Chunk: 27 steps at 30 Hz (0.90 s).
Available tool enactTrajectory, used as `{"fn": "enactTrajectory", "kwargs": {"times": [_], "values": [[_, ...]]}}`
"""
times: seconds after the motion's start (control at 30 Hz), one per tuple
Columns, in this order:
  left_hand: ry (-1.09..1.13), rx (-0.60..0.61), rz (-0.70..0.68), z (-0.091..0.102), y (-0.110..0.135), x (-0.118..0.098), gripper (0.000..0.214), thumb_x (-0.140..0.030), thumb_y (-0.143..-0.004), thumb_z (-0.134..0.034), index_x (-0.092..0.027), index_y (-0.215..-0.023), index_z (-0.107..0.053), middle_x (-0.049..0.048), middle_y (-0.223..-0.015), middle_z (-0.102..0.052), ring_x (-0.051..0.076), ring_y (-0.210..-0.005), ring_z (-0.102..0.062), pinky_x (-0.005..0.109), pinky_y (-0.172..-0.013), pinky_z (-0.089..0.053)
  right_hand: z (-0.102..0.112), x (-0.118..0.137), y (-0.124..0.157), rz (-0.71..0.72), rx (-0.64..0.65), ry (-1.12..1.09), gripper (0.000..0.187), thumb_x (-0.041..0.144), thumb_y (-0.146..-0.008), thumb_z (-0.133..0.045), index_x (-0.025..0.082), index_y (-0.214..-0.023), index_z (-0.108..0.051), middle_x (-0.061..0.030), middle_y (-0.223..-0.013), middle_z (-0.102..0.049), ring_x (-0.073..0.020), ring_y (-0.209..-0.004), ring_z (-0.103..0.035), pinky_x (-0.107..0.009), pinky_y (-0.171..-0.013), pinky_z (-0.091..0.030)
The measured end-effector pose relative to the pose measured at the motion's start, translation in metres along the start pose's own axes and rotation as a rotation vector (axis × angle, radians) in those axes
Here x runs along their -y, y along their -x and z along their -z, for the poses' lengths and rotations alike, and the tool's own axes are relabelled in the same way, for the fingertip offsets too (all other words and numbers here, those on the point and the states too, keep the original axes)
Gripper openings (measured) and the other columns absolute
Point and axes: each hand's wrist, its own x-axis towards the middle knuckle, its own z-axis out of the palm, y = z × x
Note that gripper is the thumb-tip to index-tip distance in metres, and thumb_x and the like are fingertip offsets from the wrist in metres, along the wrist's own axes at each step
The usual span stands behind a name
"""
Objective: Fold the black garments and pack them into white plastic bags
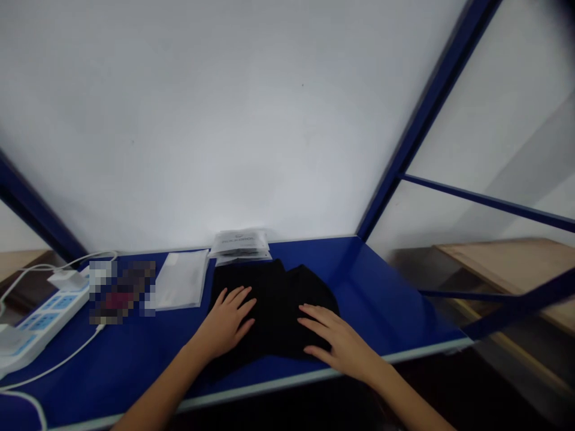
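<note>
A piece of black fabric [269, 305], perhaps a garment, lies spread on the blue tabletop [377, 287] near its front edge. On its left part rests my left hand [224, 323], palm down with the fingers spread. My right hand [335, 341] lies over the fabric's right part, fingers apart and pointing left. Neither hand grips anything. Just behind the cloth is a small stack of grey-white printed packets [240, 242], partly covered at its front edge by the fabric.
Left of the fabric lies a flat stack of clear white plastic bags [182, 278]. Farther left are a pixelated object [121, 296], a white cable [67, 359] and a white power strip [49, 317]. Blue frame posts [404, 149] and a wooden board [516, 269] stand at the right.
</note>
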Motion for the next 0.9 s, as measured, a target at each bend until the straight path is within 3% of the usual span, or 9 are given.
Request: {"fn": "enactTrajectory", "kwargs": {"times": [0.1, 0.2, 0.3, 0.4, 0.5, 0.6, 0.67, 0.77, 0.9], "values": [[0.066, -0.051, 0.031, 0.013, 0.019, -0.014, 0.034, -0.035, -0.098, -0.049, -0.025, -0.129, -0.061, 0.0087, -0.143, -0.056, 0.026, -0.132, -0.051, 0.05, -0.111, -0.04, -0.001, 0.004, 0.004, 0.099, -0.105, 0.095, 0.029, 0.025, -0.095, -0.059, 0.021, -0.123, -0.065, -0.013, -0.134, -0.062, -0.0276, -0.126, -0.056, -0.048, -0.104, -0.048], [0.173, -0.01, 0.025, 0.022, 0.04, -0.027, 0.033, -0.039, -0.092, -0.06, -0.025, -0.122, -0.064, 0.0086, -0.135, -0.062, 0.025, -0.122, -0.058, 0.043, -0.103, -0.049, -0.001, 0.008, 0.004, 0.153, -0.188, 0.153, 0.02, 0.018, -0.096, -0.053, 0.021, -0.108, -0.069, -0.0103, -0.115, -0.071, -0.0255, -0.112, -0.064, -0.052, -0.103, -0.046], [0.205, -0.015, 0.031, 0.021, 0.057, -0.031, 0.028, -0.035, -0.084, -0.068, -0.025, -0.109, -0.067, 0.0085, -0.132, -0.064, 0.027, -0.12, -0.06, 0.044, -0.101, -0.05, -0.001, 0.012, -0.001, 0.076, -0.246, 0.125, 0.021, 0.016, -0.097, -0.048, 0.02, -0.105, -0.067, -0.0074, -0.101, -0.073, -0.0219, -0.097, -0.068, -0.057, -0.106, -0.041], [0.223, -0.076, 0.043, 0.017, 0.065, -0.025, 0.013, -0.024, -0.084, -0.06, -0.024, -0.095, -0.067, 0.0076, -0.126, -0.067, 0.026, -0.117, -0.063, 0.043, -0.099, -0.052, -0.002, 0.013, -0.01, -0.039, -0.331, 0.09, 0.024, 0.014, -0.098, -0.042, 0.021, -0.105, -0.064, -0.0061, -0.093, -0.073, -0.0199, -0.086, -0.069, -0.055, -0.104, -0.044], [0.294, -0.221, 0.123, 0.018, 0.069, -0.018, 0.017, -0.025, -0.09, -0.05, -0.023, -0.097, -0.066, 0.0071, -0.119, -0.071, 0.023, -0.108, -0.068, 0.039, -0.092, -0.056, -0.003, 0.007, -0.018, -0.054, -0.369, 0.121, 0.022, 0.017, -0.099, -0.043, 0.021, -0.104, -0.065, -0.0074, -0.089, -0.072, -0.0225, -0.083, -0.067, -0.05, -0.094, -0.051], [0.384, -0.409, 0.257, 0.022, 0.072, -0.017, 0.022, -0.032, -0.093, -0.048, -0.024, -0.106, -0.065, 0.0059, -0.112, -0.073, 0.022, -0.101, -0.07, 0.035, -0.087, -0.058, -0.002, -0.003, -0.019, 0.009, -0.298, 0.159, 0.016, 0.025, -0.098, -0.051, 0.019, -0.105, -0.065, -0.0088, -0.086, -0.069, -0.0245, -0.081, -0.065, -0.043, -0.078, -0.056], [0.427, -0.52, 0.32, 0.023, 0.074, -0.02, 0.023, -0.036, -0.093, -0.05, -0.024, -0.105, -0.066, 0.0045, -0.106, -0.074, 0.022, -0.098, -0.071, 0.033, -0.085, -0.058, 0.0, -0.008, -0.013, 0.04, -0.285, 0.122, 0.017, 0.023, -0.098, -0.051, 0.019, -0.107, -0.064, -0.0092, -0.09, -0.07, -0.0241, -0.083, -0.065, -0.041, -0.076, -0.056], [0.464, -0.647, 0.397, 0.022, 0.08, -0.028, 0.02, -0.039, -0.09, -0.057, -0.025, -0.099, -0.067, 0.0029, -0.098, -0.075, 0.022, -0.094, -0.071, 0.032, -0.084, -0.058, 0.008, -0.012, 0.0, 0.011, -0.383, 0.003, 0.023, 0.015, -0.096, -0.046, 0.022, -0.111, -0.063, -0.0087, -0.099, -0.07, -0.0228, -0.09, -0.066, -0.039, -0.079, -0.056], [0.547, -0.81, 0.599, 0.021, 0.085, -0.037, 0.024, -0.043, -0.087, -0.061, -0.024, -0.101, -0.065, 0.0024, -0.096, -0.071, 0.021, -0.089, -0.069, 0.031, -0.082, -0.057, 0.023, -0.006, 0.012, -0.008, -0.439, -0.042, 0.023, 0.018, -0.095, -0.047, 0.025, -0.108, -0.065, -0.0062, -0.089, -0.07, -0.0221, -0.081, -0.066, -0.038, -0.073, -0.055]]}}
